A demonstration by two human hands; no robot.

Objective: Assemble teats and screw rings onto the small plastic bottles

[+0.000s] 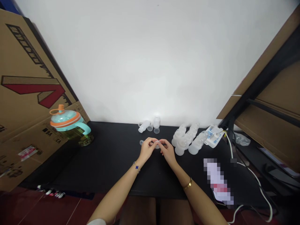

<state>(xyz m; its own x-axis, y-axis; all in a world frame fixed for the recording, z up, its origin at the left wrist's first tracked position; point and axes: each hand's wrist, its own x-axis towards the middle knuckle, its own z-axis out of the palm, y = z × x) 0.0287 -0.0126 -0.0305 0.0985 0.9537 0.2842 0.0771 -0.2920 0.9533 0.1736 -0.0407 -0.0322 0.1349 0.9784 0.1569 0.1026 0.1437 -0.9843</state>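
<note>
My left hand (pixel 147 149) and my right hand (pixel 168 151) meet over the black table, fingertips pinched from both sides on a small translucent round piece (pixel 157 143). It looks like a bottle collar or cap, but the fingers hide most of it. Just left of my left hand lies a small clear teat-shaped piece (pixel 141 142). Behind the hands, near the wall, are a translucent bottle lying on its side (pixel 144 126), a small clear cup-like cap (pixel 150 127) and another whitish bottle (pixel 157 120). To the right, several whitish feeding bottles (pixel 181 145) with clear domed tops stand grouped.
A large jug (pixel 70 120) with a turquoise handle stands at left by a cardboard box (pixel 28 93). A white box-like device (pixel 213 136) with a white cable (pixel 231 148) sits at right. A pixelated phone-like object (pixel 217 182) lies near the table's front right.
</note>
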